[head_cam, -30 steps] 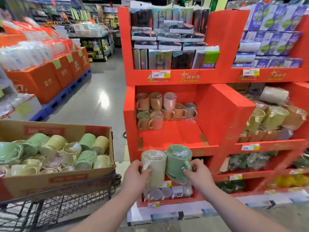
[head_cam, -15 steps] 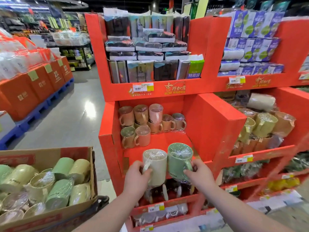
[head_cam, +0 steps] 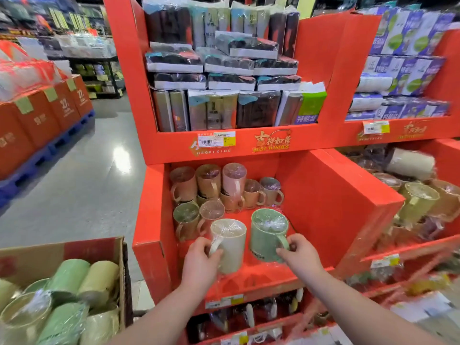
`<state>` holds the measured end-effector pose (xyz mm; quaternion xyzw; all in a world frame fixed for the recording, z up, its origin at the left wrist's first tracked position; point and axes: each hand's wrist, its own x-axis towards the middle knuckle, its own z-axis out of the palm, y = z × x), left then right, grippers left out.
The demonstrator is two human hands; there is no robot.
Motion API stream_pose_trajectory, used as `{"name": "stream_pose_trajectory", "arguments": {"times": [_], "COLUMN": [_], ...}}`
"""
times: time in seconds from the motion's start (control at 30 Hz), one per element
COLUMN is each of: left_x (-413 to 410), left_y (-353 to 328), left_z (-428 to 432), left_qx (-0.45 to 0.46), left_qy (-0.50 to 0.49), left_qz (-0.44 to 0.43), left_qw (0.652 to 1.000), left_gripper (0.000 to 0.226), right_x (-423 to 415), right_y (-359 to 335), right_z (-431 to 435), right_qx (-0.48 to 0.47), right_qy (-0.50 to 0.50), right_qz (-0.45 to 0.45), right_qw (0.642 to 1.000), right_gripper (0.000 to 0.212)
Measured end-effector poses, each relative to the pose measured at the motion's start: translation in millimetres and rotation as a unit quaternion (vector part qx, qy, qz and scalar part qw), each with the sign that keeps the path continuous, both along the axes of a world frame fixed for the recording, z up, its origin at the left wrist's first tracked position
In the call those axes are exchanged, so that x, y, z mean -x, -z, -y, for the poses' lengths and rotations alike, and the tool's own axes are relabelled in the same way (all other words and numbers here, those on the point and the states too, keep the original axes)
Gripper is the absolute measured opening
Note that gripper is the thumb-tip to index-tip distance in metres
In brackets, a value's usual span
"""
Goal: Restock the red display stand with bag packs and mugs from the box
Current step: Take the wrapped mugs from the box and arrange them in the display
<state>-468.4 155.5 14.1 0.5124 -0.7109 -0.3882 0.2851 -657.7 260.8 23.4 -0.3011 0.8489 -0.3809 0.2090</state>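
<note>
one head-worn wide view, facing forward and down
close before the stand (head_cam: 323,190), about level with its top shelf and looking down into the middle one; the box (head_cam: 37,257) sits at lower left.

Cream mug (head_cam: 229,245), pale green mug (head_cam: 267,235), red display stand (head_cam: 331,202), brown cardboard box (head_cam: 32,257).

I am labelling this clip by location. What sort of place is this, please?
Most likely a supermarket or large shop. The red display stand carries a barcode price label, its shelves hold wrapped mugs and bag packs, and more stocked racks stand across the aisle.
</note>
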Motion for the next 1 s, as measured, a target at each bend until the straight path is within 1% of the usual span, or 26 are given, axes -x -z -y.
{"name": "stream_pose_trajectory", "arguments": {"times": [0.1,0.27,0.4,0.7,0.8,0.9,1.0], "left_x": [6.0,19.7,33.5,66.6,72.9,78.1,82.2], "left_y": [3.7,2.6,3.5,14.2,19.6,23.4,27.5], "left_z": [8.7,25.2,36.9,52.6,55.6,59.8,62.6], "left_qx": [-0.015,-0.017,-0.022,-0.029,-0.033,-0.027,-0.029], "left_qy": [-0.007,-0.027,-0.049,-0.091,-0.107,-0.123,-0.145], "left_qz": [-0.006,-0.014,-0.019,-0.011,-0.011,-0.009,-0.009], "left_qw": [1.000,0.999,0.998,0.995,0.994,0.992,0.989], "left_gripper": [0.014,0.018,0.023,0.026,0.023,0.024,0.026], "right_x": [13.1,39.6,66.7,117.6,132.1,142.7,150.4], "right_y": [-1.7,-1.9,3.4,12.6,19.0,23.2,32.0], "right_z": [15.2,52.6,85.0,153.8,175.5,193.1,205.1], "right_qx": [0.001,0.022,0.022,0.049,0.052,0.061,0.072], "right_qy": [0.002,0.017,0.022,0.030,0.035,0.042,0.036], "right_qz": [0.001,0.008,0.008,0.029,0.039,0.028,0.034], "right_qw": [1.000,1.000,0.999,0.998,0.997,0.997,0.996], "right_gripper": [0.020,0.014,0.017,0.021,0.018,0.025,0.025]}}
